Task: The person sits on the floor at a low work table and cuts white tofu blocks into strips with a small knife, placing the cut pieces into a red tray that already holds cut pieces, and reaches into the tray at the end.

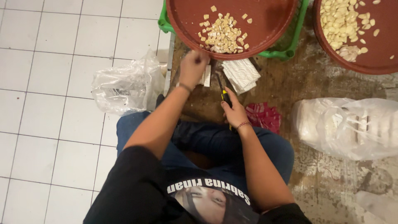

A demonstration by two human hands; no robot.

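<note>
Knife [224, 96] gripped in right hand [235, 112], left hand [192, 66] fingers pinched on white pieces [206, 76] near red tray [232, 25]; likely risked nicked fingertips beside blade.

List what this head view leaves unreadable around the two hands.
- Left hand: motion-blurred; whether it grips a pale piece is unclear.
- Knife blade: dark against the board, its tip lost among the pale blocks.
- Right hand: covers most of the knife handle.
- Both red trays: cut off by the top edge.
- White bag: film blurs its contents.
</note>
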